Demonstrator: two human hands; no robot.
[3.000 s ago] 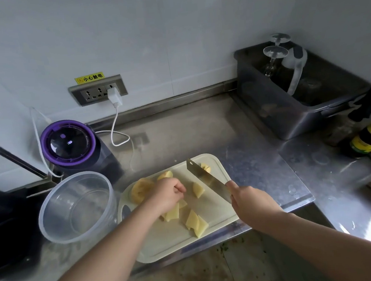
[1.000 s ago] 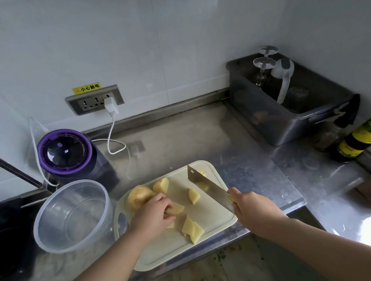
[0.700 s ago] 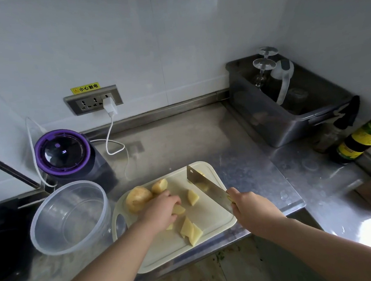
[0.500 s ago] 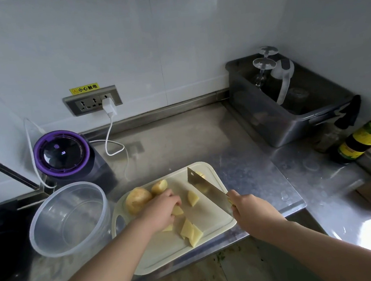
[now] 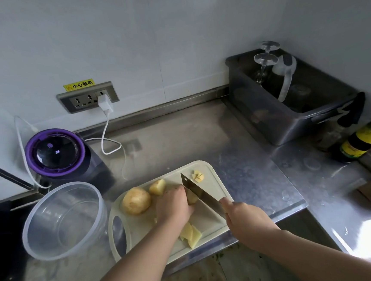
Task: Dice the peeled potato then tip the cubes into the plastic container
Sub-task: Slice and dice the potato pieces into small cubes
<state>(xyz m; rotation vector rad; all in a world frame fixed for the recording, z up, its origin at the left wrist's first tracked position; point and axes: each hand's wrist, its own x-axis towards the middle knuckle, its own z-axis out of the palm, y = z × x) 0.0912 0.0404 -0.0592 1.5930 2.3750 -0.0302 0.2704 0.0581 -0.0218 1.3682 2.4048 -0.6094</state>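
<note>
Left hand [image 5: 174, 205] fingers curled, grasping pale yellow potato piece [image 5: 192, 198] on cream plastic cutting board [image 5: 212, 222]; right hand [image 5: 246, 221] clenched round steel-bladed knife [image 5: 201, 193] handle, blade just right of the piece.

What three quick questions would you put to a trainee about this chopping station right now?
1. True or false: the plastic container already holds potato cubes.
2. Which hand grips the knife? A left, B right, C neither.
3. Fill in: the left hand holds a potato piece at the blade, on the cutting board; the whole potato lies on that hand's ___ side.
Key: 1 false, it is empty; 2 B, the right hand; 3 left.
</note>
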